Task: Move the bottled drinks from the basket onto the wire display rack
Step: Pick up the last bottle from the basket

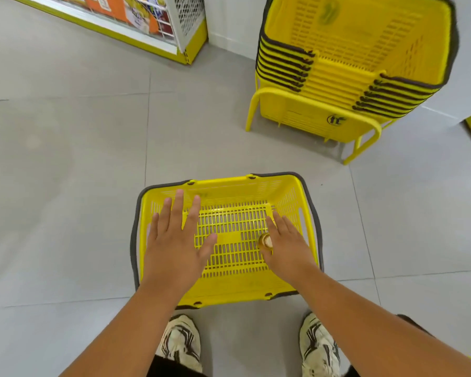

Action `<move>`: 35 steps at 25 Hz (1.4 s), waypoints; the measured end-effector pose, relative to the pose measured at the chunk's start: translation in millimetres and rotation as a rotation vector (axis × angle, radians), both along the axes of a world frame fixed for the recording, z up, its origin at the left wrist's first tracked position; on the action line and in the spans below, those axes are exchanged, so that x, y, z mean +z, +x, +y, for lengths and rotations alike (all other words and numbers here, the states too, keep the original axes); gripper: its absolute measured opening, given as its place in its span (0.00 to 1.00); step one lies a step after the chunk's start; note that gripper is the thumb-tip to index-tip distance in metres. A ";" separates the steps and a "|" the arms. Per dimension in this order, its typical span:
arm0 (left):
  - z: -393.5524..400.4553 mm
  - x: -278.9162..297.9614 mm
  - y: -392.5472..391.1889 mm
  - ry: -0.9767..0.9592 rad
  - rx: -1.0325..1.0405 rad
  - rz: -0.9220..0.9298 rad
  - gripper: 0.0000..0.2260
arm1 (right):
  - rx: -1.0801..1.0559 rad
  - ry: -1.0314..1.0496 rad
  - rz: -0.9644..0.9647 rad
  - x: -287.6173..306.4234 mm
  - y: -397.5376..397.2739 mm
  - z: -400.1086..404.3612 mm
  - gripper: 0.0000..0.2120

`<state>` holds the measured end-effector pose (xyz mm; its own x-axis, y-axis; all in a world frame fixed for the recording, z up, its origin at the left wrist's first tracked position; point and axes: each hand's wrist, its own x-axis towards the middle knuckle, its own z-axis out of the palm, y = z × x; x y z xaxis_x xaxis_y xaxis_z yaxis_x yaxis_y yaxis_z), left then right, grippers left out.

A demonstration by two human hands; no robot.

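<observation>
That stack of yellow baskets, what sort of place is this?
Most likely a small shop or supermarket: a stack of shopping baskets on a stand, a wire display rack of packaged goods, and a tiled floor.

yellow basket [256,288] on grey tile floor [65,186], dark handles folded down along the rim. left hand [174,242] flat, fingers spread over the basket's left side. right hand [286,244] over its right side beside a small gold round object [265,241]; contact unclear. stacked yellow baskets [351,58] on a stand upper right. shelf [136,20] upper left. white sneakers [181,342] below.
</observation>
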<state>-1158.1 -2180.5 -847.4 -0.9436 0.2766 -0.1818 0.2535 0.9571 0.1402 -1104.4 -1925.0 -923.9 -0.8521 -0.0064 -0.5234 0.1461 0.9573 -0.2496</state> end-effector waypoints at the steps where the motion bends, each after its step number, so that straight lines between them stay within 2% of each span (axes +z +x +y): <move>1: 0.3 -6.7 -3.4 -0.007 -0.018 0.001 0.35 | 0.006 0.009 -0.028 -13.4 -0.8 0.4 0.37; 7: 8.1 -27.1 -22.4 -0.032 -0.069 0.053 0.35 | 0.007 0.043 -0.165 -67.6 -8.4 -6.7 0.37; 13: 9.9 -34.9 -29.7 -0.060 -0.084 0.079 0.35 | -0.050 0.076 -0.183 -74.4 -21.2 -8.0 0.25; 16: 5.7 -31.8 -33.5 -0.048 -0.064 0.079 0.35 | -0.129 0.016 -0.141 -72.3 -25.3 -3.7 0.20; 19: 2.3 -13.8 -38.6 -0.019 -0.054 0.096 0.35 | -0.189 -0.047 -0.004 -45.6 -20.9 -0.8 0.15; 22: -0.8 25.8 -35.7 0.000 -0.027 0.096 0.35 | -0.237 -0.148 0.170 12.6 -15.8 1.3 0.13; 26: 3.1 110.6 -26.6 0.013 -0.038 0.122 0.36 | -0.417 -0.381 0.306 126.3 -13.4 -0.5 0.20; 28: 7.3 166.7 -29.1 0.029 -0.032 0.149 0.36 | -0.445 -0.471 0.390 193.6 -15.9 -4.8 0.21; 32: 10.7 296.0 -41.8 0.075 0.002 0.211 0.37 | -0.416 -0.578 0.569 349.4 -27.4 -12.3 0.12; 35: 11.4 391.1 -48.3 0.095 -0.015 0.253 0.37 | -0.416 -0.670 0.612 460.5 -39.9 -9.4 0.14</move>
